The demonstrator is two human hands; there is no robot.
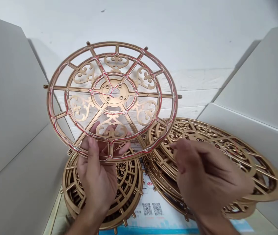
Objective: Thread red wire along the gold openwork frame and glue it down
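My left hand (98, 178) grips the bottom rim of a round gold openwork frame (115, 102), thumb in front and fingers behind it. The frame is raised and tilted, its spoked back facing me. Red and white wires run along its rings and spokes and meet at the hub. Scrolled heart-shaped ornaments fill the inner ring. Just right of the frame's lower edge is my right hand (202, 176), closed, its fingers curled and thumb pressed in. Whatever it may hold is hidden.
Similar gold frames lie stacked below, a smaller stack (139, 176) at left and a wider stack (274, 182) at right. Beneath them is a printed sheet (151, 222) with QR codes. Grey panels (6, 98) stand at both sides, before a white wall (139, 19).
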